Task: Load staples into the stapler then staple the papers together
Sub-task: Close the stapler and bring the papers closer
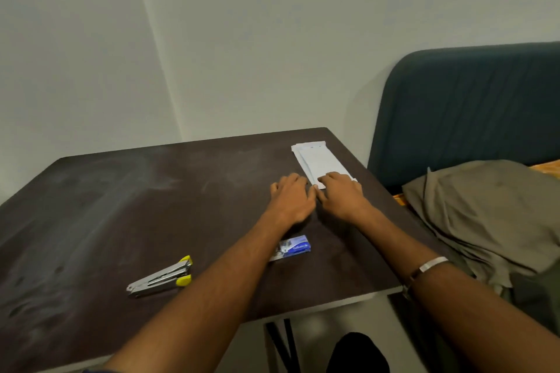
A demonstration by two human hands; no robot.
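both forearms reach far over the bench (91,221) to the papers (321,160); right hand (341,197) fingers press their near end, left hand (292,198) seems relaxed just beside. stapler (160,277) lies untouched, near-left, well apart.

table (151,206) dark brown | papers (321,160) white | stapler (160,278) silver (yellow tips) | staple box (295,247) blue

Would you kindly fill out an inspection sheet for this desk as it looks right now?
Surface: dark table, smudged.
Job's things: stapler lies near the front edge, its two arms parted; staple box sits mid-table, partly hidden by the left forearm; papers lie at the far right corner.
Clutter: nothing seen.
Grippers: left hand sits beside the papers; right hand touches their near end.
Cables: nothing seen.
Surroundings: plain wall, teal headboard, olive cloth.
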